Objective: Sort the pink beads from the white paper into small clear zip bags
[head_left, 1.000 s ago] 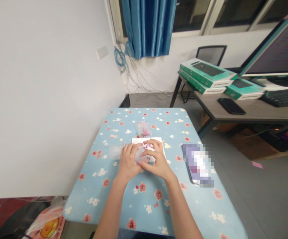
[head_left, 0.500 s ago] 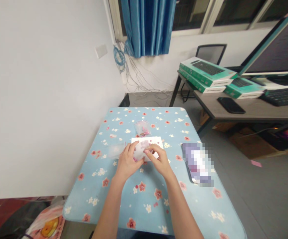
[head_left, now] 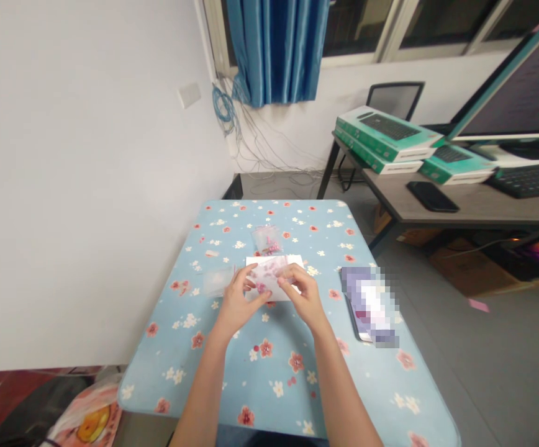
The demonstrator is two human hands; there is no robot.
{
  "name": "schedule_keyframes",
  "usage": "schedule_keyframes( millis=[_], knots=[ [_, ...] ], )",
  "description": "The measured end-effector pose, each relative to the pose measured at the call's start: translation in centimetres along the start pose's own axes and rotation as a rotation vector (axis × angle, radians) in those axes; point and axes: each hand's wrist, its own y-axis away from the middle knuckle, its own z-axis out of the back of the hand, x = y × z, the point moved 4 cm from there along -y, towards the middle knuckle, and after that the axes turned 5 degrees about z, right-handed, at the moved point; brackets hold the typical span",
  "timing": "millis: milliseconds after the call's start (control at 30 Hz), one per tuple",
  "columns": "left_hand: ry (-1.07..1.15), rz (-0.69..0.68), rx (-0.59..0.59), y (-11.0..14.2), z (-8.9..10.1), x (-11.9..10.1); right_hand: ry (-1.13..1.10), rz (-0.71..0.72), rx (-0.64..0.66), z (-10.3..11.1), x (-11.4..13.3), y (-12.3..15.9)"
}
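Note:
Between my hands, over a white sheet (head_left: 276,297), is a small clear plastic bag (head_left: 266,270) with pink bits in it. My left hand (head_left: 240,299) grips the bag's left side, thumb along its lower edge. The fingers of my right hand (head_left: 303,292) are pinched at its right side. Just beyond the sheet lies another clear bag (head_left: 267,239) holding pink and red beads. A flat clear bag (head_left: 217,282) rests to the left, partly behind my left hand.
The blue flowered table (head_left: 246,385) stands against a white wall. On its right side lies a blurred-out purple and white flat item (head_left: 367,304). A desk (head_left: 390,198) at the right holds green keyboard boxes (head_left: 385,139) and a black phone (head_left: 432,196).
My right hand has shifted slightly right and the fingers of my left hand have loosened. The bag is spread flatter, with its pink contents showing more plainly.

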Motion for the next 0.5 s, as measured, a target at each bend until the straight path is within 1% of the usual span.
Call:
schedule_keyframes(
  millis=[100,167,200,333,433,500],
  knots=[
    [0.313,0.156,0.048,-0.1,-0.8,0.8,-0.053,-0.022,-0.043,0.1,-0.1,0.0],
    [0.466,0.234,0.027,-0.2,-1.1,1.1,-0.054,-0.032,-0.046,0.1,-0.2,0.1],
    [0.507,0.254,0.008,-0.2,-1.1,1.2,-0.047,-0.034,-0.039,0.1,-0.2,0.1],
    [0.509,0.255,-0.054,-0.4,-0.8,1.0,-0.015,-0.059,-0.029,0.1,-0.6,0.2],
    [0.489,0.254,-0.098,-0.5,-0.3,1.0,-0.009,-0.082,-0.072,0.1,-1.0,0.2],
    [0.489,0.263,-0.106,-0.6,-0.1,1.0,-0.009,-0.087,-0.105,0.1,-1.3,0.2]
  ],
)
